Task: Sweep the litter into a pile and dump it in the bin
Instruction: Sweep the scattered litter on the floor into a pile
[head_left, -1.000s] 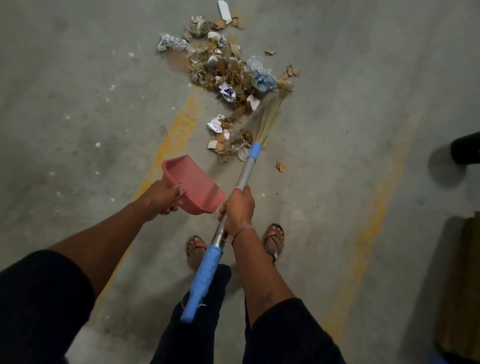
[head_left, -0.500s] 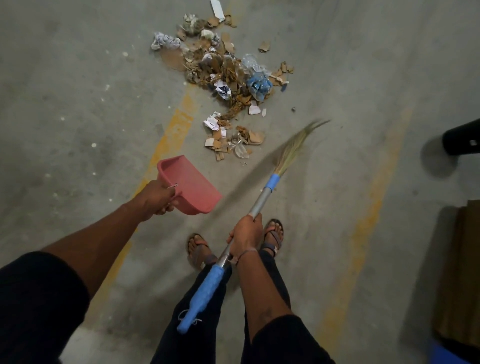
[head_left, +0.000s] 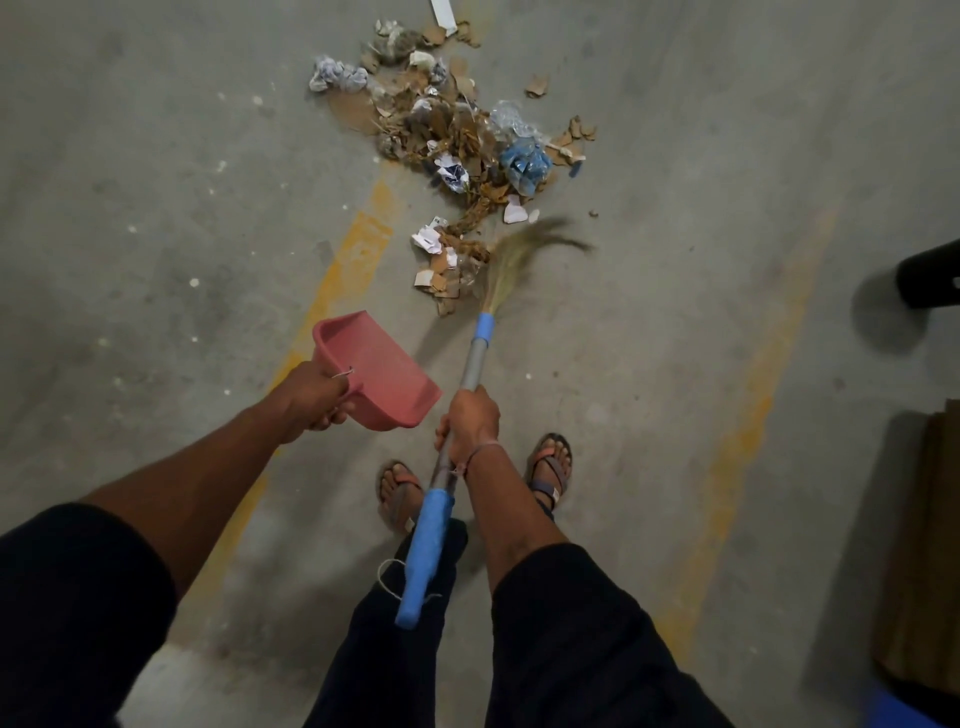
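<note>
— What's changed?
— The broom (head_left: 511, 265), gripped in the right hand (head_left: 470, 423), swings back against the litter (head_left: 457, 140) on the floor.
— And the left hand (head_left: 317, 395)?
— Grips the dustpan (head_left: 382, 379), unused; piling continues.

Pink dustpan (head_left: 382, 376); broom (head_left: 475, 364) with blue grips, grey shaft and straw-coloured bristles. Litter (head_left: 457, 140) is brown, white and blue (mostly brown cardboard). Grey concrete floor (head_left: 156, 182) carries faded yellow stripes (head_left: 353, 260).
</note>
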